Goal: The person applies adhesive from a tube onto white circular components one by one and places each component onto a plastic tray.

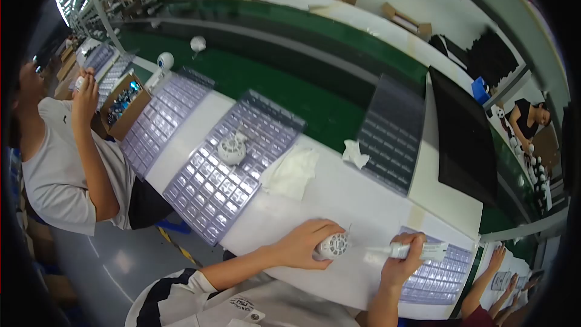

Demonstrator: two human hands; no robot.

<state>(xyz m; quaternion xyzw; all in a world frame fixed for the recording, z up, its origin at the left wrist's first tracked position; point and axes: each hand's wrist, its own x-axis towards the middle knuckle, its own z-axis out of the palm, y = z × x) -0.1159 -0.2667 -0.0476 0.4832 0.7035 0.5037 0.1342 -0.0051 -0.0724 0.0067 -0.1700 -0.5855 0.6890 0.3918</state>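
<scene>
My left hand (310, 243) is wrapped round a round white part with a slotted face (333, 246), held just over the white table. To its right, my right hand (404, 255) grips a white tube (433, 251), whose narrow nozzle points left toward the slotted part. The nozzle tip lies close to the part; whether they touch is too small to tell. A second slotted white part (232, 151) sits on a clear compartment tray (209, 188). Beside that tray lies a crumpled white cloth (292, 172).
Another compartment tray (442, 277) lies under my right forearm's side. A dark tray (393, 136), a small tissue (355, 154) and a black panel (463, 139) are farther back. Beyond runs a green conveyor (272, 79). A co-worker (72, 157) sits at left beside a cardboard box (126, 104).
</scene>
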